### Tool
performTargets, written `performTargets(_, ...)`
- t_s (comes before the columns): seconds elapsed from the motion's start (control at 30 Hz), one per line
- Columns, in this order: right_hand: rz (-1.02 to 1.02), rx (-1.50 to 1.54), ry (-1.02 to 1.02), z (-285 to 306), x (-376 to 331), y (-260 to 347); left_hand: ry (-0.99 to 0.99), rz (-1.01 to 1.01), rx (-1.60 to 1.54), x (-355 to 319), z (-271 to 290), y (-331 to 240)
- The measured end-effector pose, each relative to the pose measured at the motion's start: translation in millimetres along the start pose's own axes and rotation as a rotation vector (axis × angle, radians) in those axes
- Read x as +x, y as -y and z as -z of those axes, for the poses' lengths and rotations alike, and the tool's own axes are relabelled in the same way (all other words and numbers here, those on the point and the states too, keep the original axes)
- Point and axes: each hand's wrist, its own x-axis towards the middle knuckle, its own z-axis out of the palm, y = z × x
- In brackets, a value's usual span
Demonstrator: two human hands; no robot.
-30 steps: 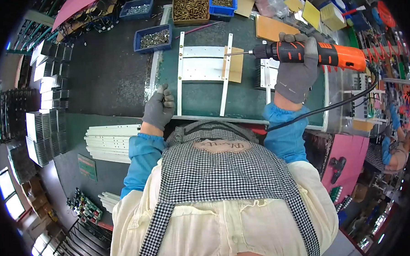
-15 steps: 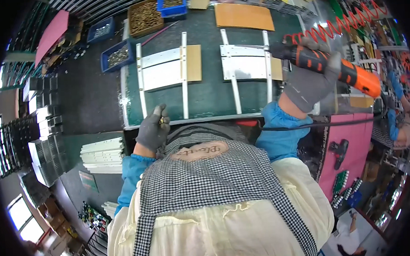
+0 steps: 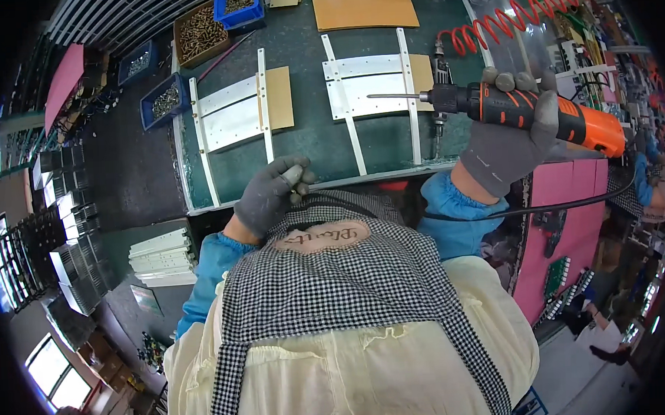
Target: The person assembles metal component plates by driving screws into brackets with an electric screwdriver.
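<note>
My right hand, in a grey glove, is closed round an orange and black power screwdriver. Its long thin bit points left, over the right-hand white panel. Two white strips with holes, one being the strip, cross that panel. To the left lies a similar white panel with its own two strips. My left hand, also gloved, is near the table's front edge, between the two assemblies. Its fingers are pinched round a small brass-coloured piece, mostly hidden.
Brass-coloured screws fill a box at the back left, beside blue bins of small hardware. An orange-brown board lies at the back. A red coiled hose hangs at right, near a metal tool. White strips are stacked at left.
My left hand has moved right and slightly up, fingers still pinched. The screwdriver has come nearer to me relative to the right panel, uncovering the metal tool. The whole view has shifted a little.
</note>
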Motion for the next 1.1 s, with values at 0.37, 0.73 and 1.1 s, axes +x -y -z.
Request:
performTargets(0.37, -0.023, 0.015, -0.077, 5.3, 6.3, -2.5, -0.024, 0.019, 0.114, 7.3, -8.1, -1.8)
performTargets(0.73, -0.221, -0.043, 0.019, -17.0, -21.5, -22.9, 0.084, -0.035, 0.175, 2.1, -25.8, 3.6)
performTargets(1.1, -0.116, 0.029, -0.001, 26.7, 19.7, 7.2, 0.035, -0.029, 0.081, 4.1, -38.7, 20.7)
